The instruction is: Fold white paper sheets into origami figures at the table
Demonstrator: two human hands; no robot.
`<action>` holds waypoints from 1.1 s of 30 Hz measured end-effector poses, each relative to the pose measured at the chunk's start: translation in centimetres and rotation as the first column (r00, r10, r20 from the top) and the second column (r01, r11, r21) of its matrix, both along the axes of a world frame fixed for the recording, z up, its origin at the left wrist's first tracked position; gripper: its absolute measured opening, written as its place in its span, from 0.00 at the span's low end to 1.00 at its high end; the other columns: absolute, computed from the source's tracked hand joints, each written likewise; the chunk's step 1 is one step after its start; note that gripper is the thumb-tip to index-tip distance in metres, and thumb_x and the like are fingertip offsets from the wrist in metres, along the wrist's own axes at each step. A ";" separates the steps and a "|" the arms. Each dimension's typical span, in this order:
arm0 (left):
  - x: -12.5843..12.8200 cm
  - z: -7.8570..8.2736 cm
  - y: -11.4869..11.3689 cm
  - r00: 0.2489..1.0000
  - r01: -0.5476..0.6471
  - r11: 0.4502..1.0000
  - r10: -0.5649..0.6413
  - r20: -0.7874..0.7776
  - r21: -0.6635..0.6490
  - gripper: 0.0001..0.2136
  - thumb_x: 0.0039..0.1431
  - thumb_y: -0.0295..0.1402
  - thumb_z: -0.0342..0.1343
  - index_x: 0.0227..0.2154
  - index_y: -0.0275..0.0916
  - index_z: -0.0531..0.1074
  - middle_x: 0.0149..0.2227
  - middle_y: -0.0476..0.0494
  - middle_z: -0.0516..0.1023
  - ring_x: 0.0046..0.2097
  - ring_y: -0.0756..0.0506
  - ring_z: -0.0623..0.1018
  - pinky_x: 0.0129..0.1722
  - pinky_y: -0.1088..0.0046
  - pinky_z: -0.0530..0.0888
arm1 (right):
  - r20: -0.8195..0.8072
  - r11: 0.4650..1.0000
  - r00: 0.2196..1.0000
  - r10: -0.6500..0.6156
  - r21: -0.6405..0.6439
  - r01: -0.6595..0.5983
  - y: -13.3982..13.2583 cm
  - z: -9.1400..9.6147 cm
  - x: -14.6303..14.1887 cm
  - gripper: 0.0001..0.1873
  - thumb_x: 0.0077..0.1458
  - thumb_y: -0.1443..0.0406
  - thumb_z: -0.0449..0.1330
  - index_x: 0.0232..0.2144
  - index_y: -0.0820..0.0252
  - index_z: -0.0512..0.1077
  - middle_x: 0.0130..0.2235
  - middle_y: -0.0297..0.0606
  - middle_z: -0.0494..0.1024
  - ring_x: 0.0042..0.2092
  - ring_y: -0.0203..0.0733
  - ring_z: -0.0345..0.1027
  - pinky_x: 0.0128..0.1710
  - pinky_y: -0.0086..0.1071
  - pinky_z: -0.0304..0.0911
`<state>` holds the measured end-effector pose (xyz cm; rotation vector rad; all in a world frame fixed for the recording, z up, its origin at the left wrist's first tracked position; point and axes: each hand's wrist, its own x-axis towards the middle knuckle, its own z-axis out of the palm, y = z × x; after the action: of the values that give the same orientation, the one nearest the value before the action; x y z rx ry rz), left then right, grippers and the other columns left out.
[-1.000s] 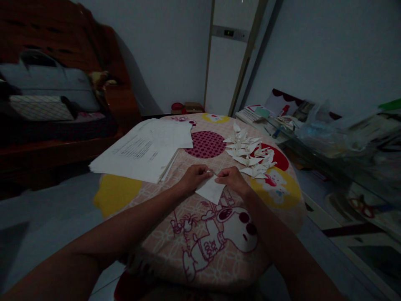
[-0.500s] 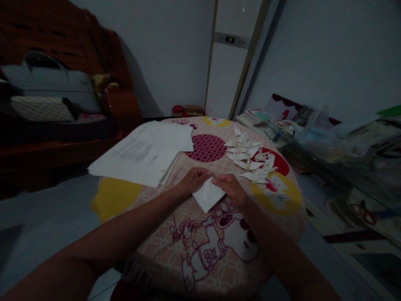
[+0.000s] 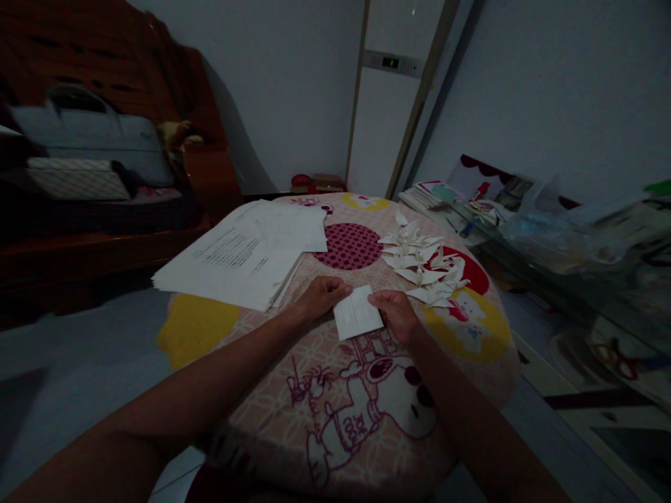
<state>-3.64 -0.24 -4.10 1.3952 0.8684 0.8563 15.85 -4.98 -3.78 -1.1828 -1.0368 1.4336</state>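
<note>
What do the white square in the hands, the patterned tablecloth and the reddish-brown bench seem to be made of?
White square: matte paper, judging by its thin, crisp edges.
Patterned tablecloth: probably dull fabric, since its edge drapes, though a coating is possible.
Reddish-brown bench: likely varnished wood, from its color and glossy highlights.

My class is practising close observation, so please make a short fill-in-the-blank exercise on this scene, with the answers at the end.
1. The left hand and right hand hold a small piece of paper whose colour is ____.
2. From the person's view, the stack of sheets lies on the ____ side of the tablecloth.
3. The folded paper shapes lie nearer to the ____ hand.
4. Rather than plain, the tablecloth is ____.

Missing words: white; left; right; patterned.
</note>
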 end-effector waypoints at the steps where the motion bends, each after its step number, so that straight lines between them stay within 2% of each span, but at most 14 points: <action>1: -0.1 0.1 0.1 0.999 0.033 0.999 -0.032 -0.023 0.028 0.25 0.47 0.54 0.65 0.19 0.35 0.67 0.18 0.51 0.67 0.20 0.55 0.62 0.20 0.78 0.56 | 0.000 1.000 1.000 0.014 0.006 -0.014 0.0 0.1 0.0 0.19 0.40 0.53 0.71 0.18 0.61 0.72 0.18 0.30 0.71 0.19 0.31 0.60 0.21 0.27 0.55; 4: -0.2 0.3 0.2 0.996 0.070 0.994 -0.065 -0.067 0.081 0.23 0.49 0.52 0.63 0.19 0.35 0.67 0.18 0.51 0.66 0.21 0.55 0.62 0.21 0.78 0.57 | 0.025 1.000 1.000 0.010 0.016 -0.010 0.0 0.3 0.1 0.19 0.40 0.54 0.71 0.17 0.60 0.69 0.17 0.30 0.70 0.18 0.31 0.60 0.18 0.26 0.55; 8: -0.3 -0.1 0.4 0.991 0.019 0.991 -0.001 -0.132 0.135 0.20 0.53 0.50 0.60 0.21 0.36 0.67 0.18 0.52 0.66 0.21 0.54 0.62 0.21 0.77 0.56 | 0.075 1.000 0.997 -0.009 -0.005 0.010 0.0 0.4 0.4 0.17 0.40 0.54 0.69 0.18 0.60 0.71 0.15 0.30 0.69 0.15 0.32 0.59 0.12 0.26 0.54; 11: -0.6 -0.5 0.8 0.974 -0.001 0.976 0.049 -0.219 0.217 0.19 0.56 0.48 0.56 0.21 0.37 0.67 0.18 0.52 0.65 0.21 0.53 0.61 0.22 0.77 0.55 | 0.094 0.998 0.995 0.038 -0.047 -0.034 0.0 0.6 0.6 0.17 0.39 0.53 0.69 0.18 0.60 0.72 0.15 0.32 0.72 0.14 0.33 0.61 0.10 0.25 0.55; 15: -0.9 -0.1 1.4 0.927 -0.041 0.935 0.167 -0.335 0.353 0.18 0.58 0.45 0.56 0.21 0.37 0.68 0.19 0.52 0.66 0.23 0.52 0.64 0.24 0.75 0.57 | 0.151 0.985 0.980 0.130 -0.129 -0.111 -0.1 1.0 0.5 0.17 0.40 0.55 0.69 0.17 0.61 0.70 0.16 0.35 0.74 0.14 0.34 0.65 0.09 0.23 0.54; 20: -0.6 0.8 2.1 0.864 -0.005 0.867 0.255 -0.434 0.499 0.10 0.58 0.35 0.58 0.24 0.36 0.74 0.23 0.49 0.73 0.27 0.50 0.70 0.30 0.74 0.63 | 0.374 0.984 0.923 0.097 -0.177 -0.032 -0.4 1.8 -0.4 0.16 0.51 0.63 0.64 0.15 0.61 0.68 0.16 0.33 0.73 0.12 0.31 0.61 0.08 0.23 0.46; 23: -0.4 0.6 2.3 0.841 0.074 0.837 0.240 -0.485 0.543 0.06 0.60 0.30 0.57 0.31 0.36 0.77 0.30 0.46 0.80 0.32 0.48 0.75 0.36 0.73 0.68 | 0.529 0.988 0.846 0.059 -0.151 0.026 -0.5 2.2 -0.6 0.18 0.55 0.67 0.61 0.14 0.61 0.67 0.14 0.32 0.70 0.11 0.30 0.58 0.10 0.23 0.46; 27: -0.3 0.1 2.3 0.815 0.145 0.800 0.237 -0.528 0.582 0.10 0.64 0.29 0.53 0.42 0.37 0.78 0.41 0.41 0.83 0.41 0.45 0.79 0.44 0.70 0.72 | 0.697 0.995 0.716 0.032 -0.087 0.040 -0.5 2.3 -0.5 0.16 0.56 0.67 0.62 0.17 0.60 0.71 0.15 0.33 0.71 0.15 0.31 0.61 0.16 0.25 0.51; 29: -0.3 -0.1 2.3 0.791 0.169 0.762 0.273 -0.547 0.625 0.10 0.65 0.31 0.53 0.43 0.37 0.78 0.42 0.40 0.82 0.43 0.44 0.79 0.46 0.70 0.73 | 0.815 0.999 0.579 0.026 -0.037 0.008 -0.4 2.2 -0.5 0.13 0.56 0.66 0.63 0.19 0.60 0.73 0.18 0.35 0.75 0.19 0.34 0.65 0.20 0.27 0.55; 31: -0.3 -0.3 2.2 0.769 0.203 0.714 0.307 -0.561 0.670 0.10 0.65 0.31 0.54 0.43 0.37 0.78 0.43 0.40 0.80 0.45 0.44 0.78 0.47 0.69 0.73 | 0.914 0.999 0.406 -0.007 0.023 -0.034 -0.3 2.0 -0.5 0.10 0.55 0.65 0.64 0.22 0.60 0.75 0.24 0.38 0.79 0.25 0.36 0.69 0.26 0.28 0.58; 33: -0.2 -0.4 2.1 0.757 0.236 0.676 0.323 -0.568 0.699 0.10 0.63 0.28 0.55 0.43 0.38 0.78 0.43 0.40 0.79 0.46 0.44 0.77 0.47 0.70 0.73 | 0.954 0.994 0.295 -0.048 0.075 -0.082 -0.3 1.7 -0.3 0.08 0.54 0.64 0.65 0.24 0.60 0.76 0.29 0.40 0.82 0.31 0.38 0.71 0.31 0.29 0.59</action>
<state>-3.83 1.88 -4.52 2.5321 1.1445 0.7849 15.50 -5.32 -2.06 -2.0287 -1.9098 0.4758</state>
